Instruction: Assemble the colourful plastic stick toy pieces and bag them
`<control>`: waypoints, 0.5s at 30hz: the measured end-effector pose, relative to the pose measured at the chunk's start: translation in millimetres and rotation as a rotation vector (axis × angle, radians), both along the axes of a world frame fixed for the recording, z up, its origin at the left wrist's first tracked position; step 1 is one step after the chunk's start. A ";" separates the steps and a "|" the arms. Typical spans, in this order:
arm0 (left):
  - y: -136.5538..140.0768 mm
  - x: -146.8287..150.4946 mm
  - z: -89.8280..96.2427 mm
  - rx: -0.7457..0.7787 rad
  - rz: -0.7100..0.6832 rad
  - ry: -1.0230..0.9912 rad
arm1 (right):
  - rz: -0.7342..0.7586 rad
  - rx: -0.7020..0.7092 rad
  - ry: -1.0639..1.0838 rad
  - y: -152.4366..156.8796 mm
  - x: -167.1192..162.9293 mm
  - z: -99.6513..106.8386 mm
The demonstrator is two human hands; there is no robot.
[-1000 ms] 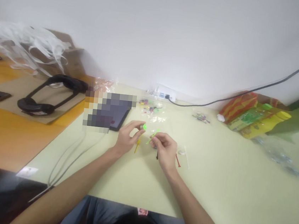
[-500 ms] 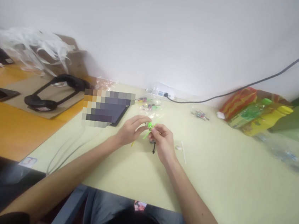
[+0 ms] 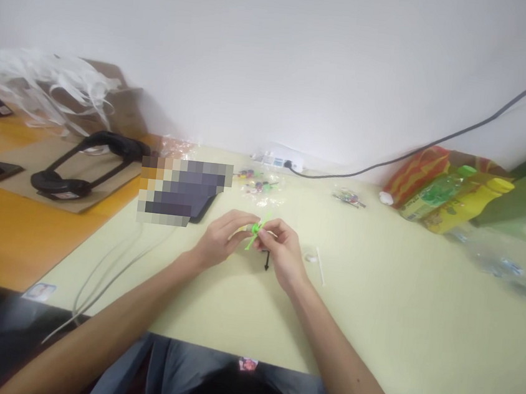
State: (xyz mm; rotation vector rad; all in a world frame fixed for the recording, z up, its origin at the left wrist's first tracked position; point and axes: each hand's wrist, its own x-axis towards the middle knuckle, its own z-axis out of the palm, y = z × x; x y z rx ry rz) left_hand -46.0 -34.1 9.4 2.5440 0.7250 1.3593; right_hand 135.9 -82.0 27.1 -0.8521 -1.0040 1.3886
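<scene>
A small bright green plastic piece (image 3: 255, 228), a round hub with a thin rod across it, is held between my two hands above the table. My left hand (image 3: 220, 237) pinches its left side with thumb and fingertips, beside a pale bit too small to make out. From the right, my right hand (image 3: 283, 249) grips the piece between thumb and forefinger. A black stick with a pointed end (image 3: 267, 261) shows below my right fingers; its upper part is hidden. A white stick (image 3: 320, 266) and a small white ring (image 3: 310, 258) lie to the right.
Bags of small colourful parts (image 3: 261, 187) lie at the back, near a power strip (image 3: 279, 160). A dark tablet-like device (image 3: 183, 192), partly blurred, lies left. A black headset-like frame (image 3: 88, 163) rests on cardboard. Green and yellow bottles (image 3: 466, 206) stand right.
The view has shifted slightly, moving the table things left. The green piece has turned a little between my fingers. A yellow bit earlier visible below my left hand no longer shows there.
</scene>
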 end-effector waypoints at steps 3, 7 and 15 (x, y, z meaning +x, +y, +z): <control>1.8 1.3 -0.1 -0.019 -0.003 -0.006 | 0.008 0.002 0.007 1.4 0.9 -2.3; 2.1 1.4 -0.8 -0.010 -0.008 -0.016 | 0.038 -0.017 0.047 2.8 0.0 -6.8; -2.1 4.0 0.7 -0.084 -0.010 -0.059 | 0.134 -0.127 0.132 1.0 -0.6 -5.9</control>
